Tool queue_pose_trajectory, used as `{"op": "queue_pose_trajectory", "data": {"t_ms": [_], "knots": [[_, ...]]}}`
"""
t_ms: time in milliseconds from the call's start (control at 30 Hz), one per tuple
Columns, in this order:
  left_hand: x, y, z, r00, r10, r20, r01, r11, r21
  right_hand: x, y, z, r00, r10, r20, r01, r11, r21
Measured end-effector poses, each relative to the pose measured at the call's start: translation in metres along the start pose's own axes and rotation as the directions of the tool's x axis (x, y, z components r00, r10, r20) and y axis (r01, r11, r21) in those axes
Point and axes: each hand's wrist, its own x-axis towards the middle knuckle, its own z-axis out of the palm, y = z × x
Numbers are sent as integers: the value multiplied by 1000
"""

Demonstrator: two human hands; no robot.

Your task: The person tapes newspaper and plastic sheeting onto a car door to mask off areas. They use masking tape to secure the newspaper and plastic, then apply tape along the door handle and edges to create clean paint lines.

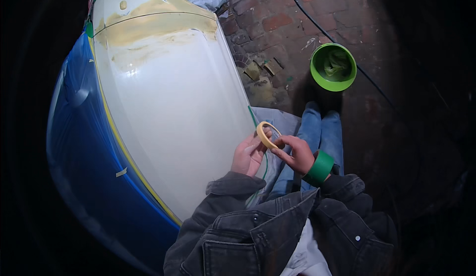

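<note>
While both hands pinch thin yellow tape roll, glossy white curved panel

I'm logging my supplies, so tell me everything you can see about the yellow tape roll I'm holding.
The yellow tape roll is a thin, narrow ring of pale yellow masking-type tape, mostly hollow, so little tape seems left. It is held up on edge, tilted, over the edge of the white car panel. The left hand grips it from below-left, and the right hand pinches its lower right side. No loose end is clearly visible.
</note>
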Motion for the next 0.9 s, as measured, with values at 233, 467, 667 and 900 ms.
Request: {"op": "queue_pose_trajectory", "data": {"t_ms": [233,467,667,900], "knots": [[-7,-29,-12,981,44,191,-137,851,506,-5,-9,2,972,232,39,-206,759,618],[-15,-33,-13,944,132,302,-324,541,776,-13,-23,-2,958,281,52,-216,596,774],[-22,-11,0,919,135,370,-381,543,748,-14,-41,1,957,247,-155,-107,791,603],[-34,20,7,924,-16,381,-118,938,325,-24,-79,3,916,176,-362,-50,942,332]]}}
